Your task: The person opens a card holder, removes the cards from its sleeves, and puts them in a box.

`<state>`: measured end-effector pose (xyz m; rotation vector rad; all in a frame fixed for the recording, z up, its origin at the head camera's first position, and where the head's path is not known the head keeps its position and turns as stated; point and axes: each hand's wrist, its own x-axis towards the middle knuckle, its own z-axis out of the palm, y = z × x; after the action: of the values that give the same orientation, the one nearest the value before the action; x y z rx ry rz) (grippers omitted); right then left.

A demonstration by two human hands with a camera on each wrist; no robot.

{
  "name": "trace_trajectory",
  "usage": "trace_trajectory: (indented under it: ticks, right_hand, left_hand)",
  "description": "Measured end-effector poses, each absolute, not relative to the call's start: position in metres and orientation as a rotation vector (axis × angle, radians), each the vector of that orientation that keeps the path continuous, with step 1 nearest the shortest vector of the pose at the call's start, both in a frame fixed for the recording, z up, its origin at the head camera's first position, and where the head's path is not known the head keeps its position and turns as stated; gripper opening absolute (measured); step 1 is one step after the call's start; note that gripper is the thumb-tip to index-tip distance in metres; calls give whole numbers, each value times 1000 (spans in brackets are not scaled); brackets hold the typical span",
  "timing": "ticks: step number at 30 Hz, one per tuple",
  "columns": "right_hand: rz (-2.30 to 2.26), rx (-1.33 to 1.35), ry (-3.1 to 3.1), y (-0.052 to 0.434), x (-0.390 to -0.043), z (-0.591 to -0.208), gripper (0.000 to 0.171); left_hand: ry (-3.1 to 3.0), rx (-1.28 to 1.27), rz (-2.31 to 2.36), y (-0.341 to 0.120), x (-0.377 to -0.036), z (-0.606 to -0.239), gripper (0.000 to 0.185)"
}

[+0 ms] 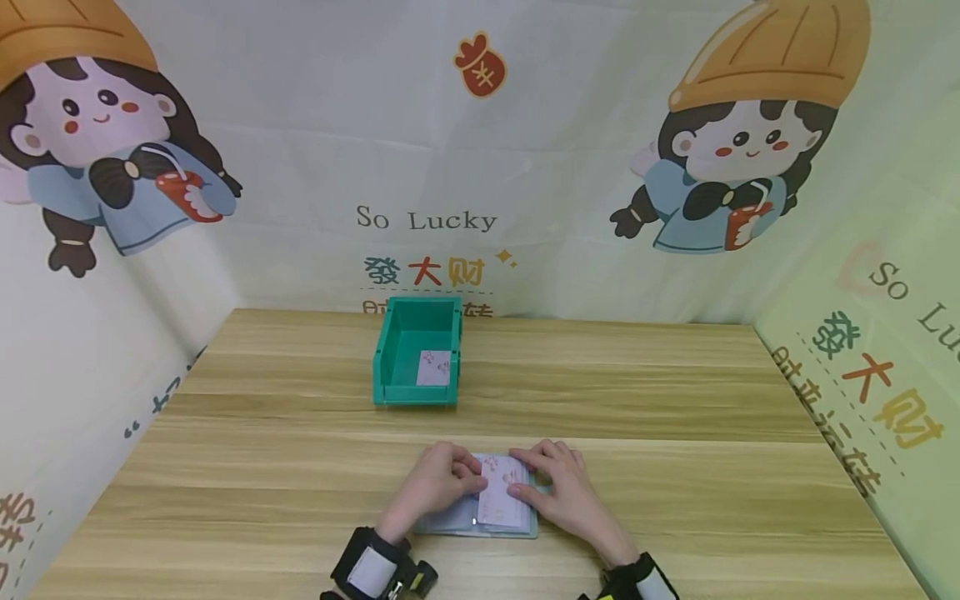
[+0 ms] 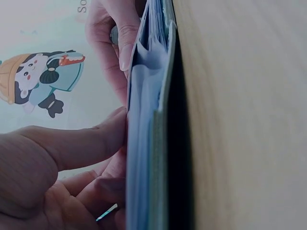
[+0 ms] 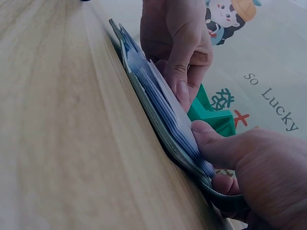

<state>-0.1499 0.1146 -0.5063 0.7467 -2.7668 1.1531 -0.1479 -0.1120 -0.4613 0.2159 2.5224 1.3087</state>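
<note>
A small card album (image 1: 447, 521) with a pale green-blue cover and clear sleeve pages lies open near the table's front. A pale pink card (image 1: 501, 498) with small printed figures lies over its right half. My left hand (image 1: 435, 482) pinches the card's left edge between thumb and curled fingers. From the other side, my right hand (image 1: 564, 490) grips the album's right edge, its thumb on the card and fingers around the cover, as the right wrist view shows. The stack of sleeves (image 2: 144, 110) stands slightly fanned in the left wrist view.
Behind the album stands a green open-front bin (image 1: 416, 396), holding another pale pink printed card (image 1: 434, 368). The wooden table (image 1: 637, 383) is enclosed at the back and sides by printed cloth (image 1: 570, 167).
</note>
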Motion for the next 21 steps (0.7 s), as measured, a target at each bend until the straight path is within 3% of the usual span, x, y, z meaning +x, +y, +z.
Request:
trace_trajectory:
  ticks: [9, 21]
  right_hand:
    - [1158, 754, -2772, 114, -150, -506, 43]
    - [1187, 758, -2777, 115, -149, -506, 44]
  left_hand:
    - [2491, 231, 1318, -114, -148, -459, 10]
    - [2471, 270, 1321, -118, -147, -458, 30]
